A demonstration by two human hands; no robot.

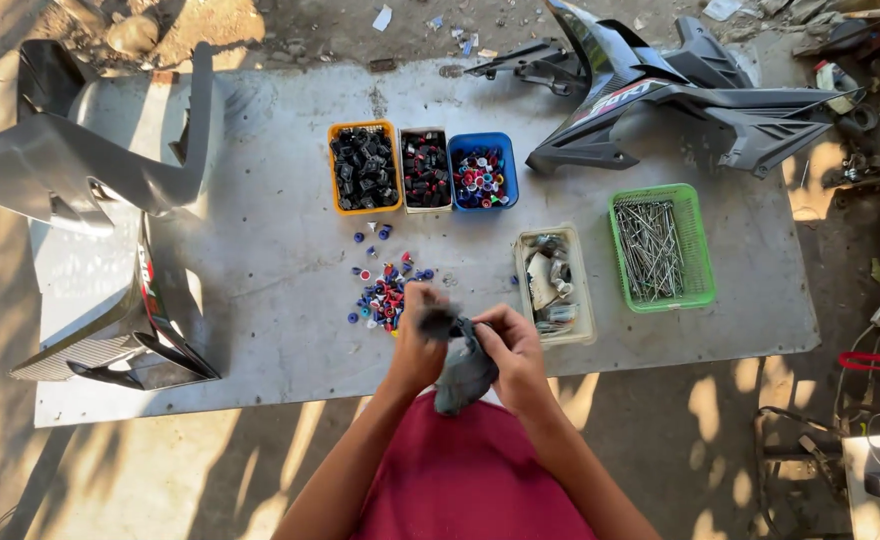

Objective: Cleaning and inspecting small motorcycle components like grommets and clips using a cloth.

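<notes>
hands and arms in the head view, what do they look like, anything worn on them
Both forearms are bare up to the bottom edge of the picture: no sleeves in view, no gloves. The left hand and right hand show no watch, ring or bracelet that can be made out. Between the arms lies a dark red garment worn by the person.

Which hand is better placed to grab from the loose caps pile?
Left, likely. The left hand sits right beside the loose caps, while the right hand is farther over, near the clear tray. Both grip the grey cloth.
</notes>
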